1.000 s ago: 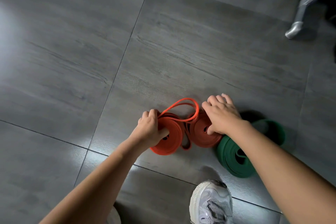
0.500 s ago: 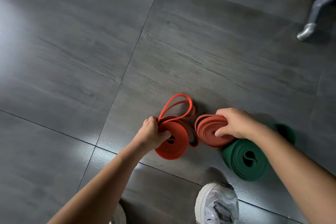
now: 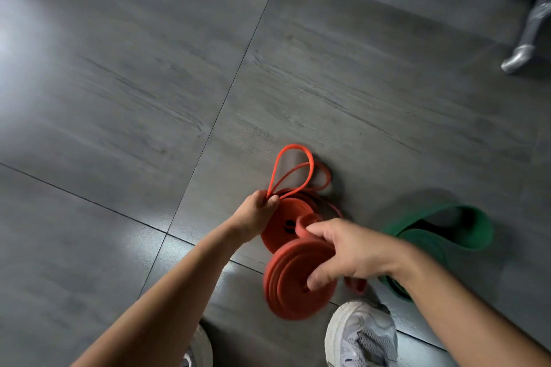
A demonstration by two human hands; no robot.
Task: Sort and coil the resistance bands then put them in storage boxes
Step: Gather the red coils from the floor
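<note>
Red coil (image 3: pixel 298 283) near centre, blurred, seems lifted off floor (image 3: pixel 119 98). Our right grip (image 3: pixel 354 256) clamped on it, fingers curled round rim. Orange coil (image 3: pixel 280 226) touching on far side. Our left grip (image 3: pixel 256 214) pinches its loose loop (image 3: pixel 293 170), tail not yet wound. Green band (image 3: pixel 441 229) at right, on floor, partly slack. We judge colours sorted, coiling about half done. No storage boxes in view, so boxing all left.

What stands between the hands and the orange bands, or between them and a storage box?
Nothing blocks the hands: the right hand grips one orange coil, the left hand pinches the thin orange loops. No storage box is in view, so that path cannot be judged.
</note>
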